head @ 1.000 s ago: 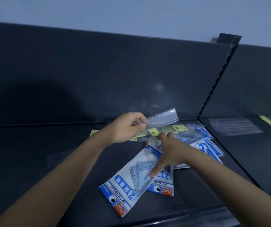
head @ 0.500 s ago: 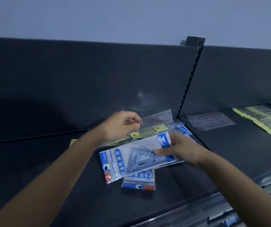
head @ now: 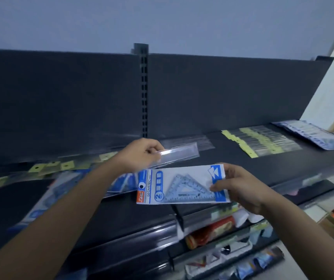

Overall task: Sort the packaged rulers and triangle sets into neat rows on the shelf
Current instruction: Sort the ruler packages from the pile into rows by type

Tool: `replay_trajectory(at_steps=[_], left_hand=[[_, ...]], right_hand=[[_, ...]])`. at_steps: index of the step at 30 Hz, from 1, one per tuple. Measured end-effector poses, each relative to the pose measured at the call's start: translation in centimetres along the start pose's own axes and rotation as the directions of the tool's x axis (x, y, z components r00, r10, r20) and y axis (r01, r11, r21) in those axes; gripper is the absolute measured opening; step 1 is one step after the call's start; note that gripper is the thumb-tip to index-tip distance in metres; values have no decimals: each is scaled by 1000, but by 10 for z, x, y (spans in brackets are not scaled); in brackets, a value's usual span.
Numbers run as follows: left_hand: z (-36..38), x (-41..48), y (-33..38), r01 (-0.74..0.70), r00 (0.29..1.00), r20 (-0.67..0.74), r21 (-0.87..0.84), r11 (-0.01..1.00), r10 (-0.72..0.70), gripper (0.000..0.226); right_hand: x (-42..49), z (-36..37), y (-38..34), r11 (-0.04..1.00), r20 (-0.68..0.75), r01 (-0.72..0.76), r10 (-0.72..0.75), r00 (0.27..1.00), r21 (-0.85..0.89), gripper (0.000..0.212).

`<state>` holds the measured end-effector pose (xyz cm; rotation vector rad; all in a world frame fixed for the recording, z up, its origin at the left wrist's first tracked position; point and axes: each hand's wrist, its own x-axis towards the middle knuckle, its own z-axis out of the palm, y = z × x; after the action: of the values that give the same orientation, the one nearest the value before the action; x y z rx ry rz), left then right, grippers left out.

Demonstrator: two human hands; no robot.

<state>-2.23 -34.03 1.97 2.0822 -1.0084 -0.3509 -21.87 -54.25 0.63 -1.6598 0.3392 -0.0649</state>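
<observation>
Above the shelf, the left hand pinches a clear ruler pack by its end. The right hand pinches a triangle set, held flat nearer the shelf's front edge. Rowed rulers lie on the shelf.

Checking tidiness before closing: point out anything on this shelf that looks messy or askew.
The left shelf section is untidy: yellow-tagged ruler packs lie strewn at mixed angles and a blue triangle pack lies skewed below them. The ruler row on the right looks neat.
</observation>
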Motion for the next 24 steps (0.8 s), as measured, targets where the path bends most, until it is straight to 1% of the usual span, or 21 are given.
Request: replay_trajectory(at_steps=[3, 6, 9, 12, 15, 18, 20, 22, 24], left_hand=[[35, 29, 20, 0, 1000, -31, 31, 1000, 1, 21], [57, 54, 31, -2, 998, -66, 78, 997, 7, 11], [69, 78, 37, -1, 998, -61, 93, 996, 6, 8], [79, 107, 34, 26, 999, -37, 124, 992, -21, 7], [88, 134, 24, 62, 997, -51, 146, 987, -55, 8], [92, 155, 13, 96, 994, -64, 192, 977, -85, 5], [90, 165, 7, 116, 993, -48, 210, 971, -108, 6], [87, 174, 7, 94, 996, -18, 228, 969, -92, 8], [87, 183, 18, 20, 1000, -5, 191, 981, -20, 7]], right_hand=[[-4, -48, 7, 1000, 11, 14, -14, 1000, -1, 27], [1, -79, 15, 1000, 18, 6, -6, 1000, 19, 29], [16, -100, 19, 1000, 34, -19, 19, 999, 17, 26], [36, -115, 22, 999, 29, -30, 29, 999, 32, 24], [60, -130, 24, 998, 17, -63, 62, 998, 29, 24], [86, -146, 23, 996, -23, -89, 89, 996, -11, 24], [101, -155, 21, 995, -25, -88, 87, 996, -41, 24], [115, -162, 19, 994, -7, -88, 88, 996, -60, 24], [126, -171, 19, 994, 7, -89, 90, 996, -68, 24]])
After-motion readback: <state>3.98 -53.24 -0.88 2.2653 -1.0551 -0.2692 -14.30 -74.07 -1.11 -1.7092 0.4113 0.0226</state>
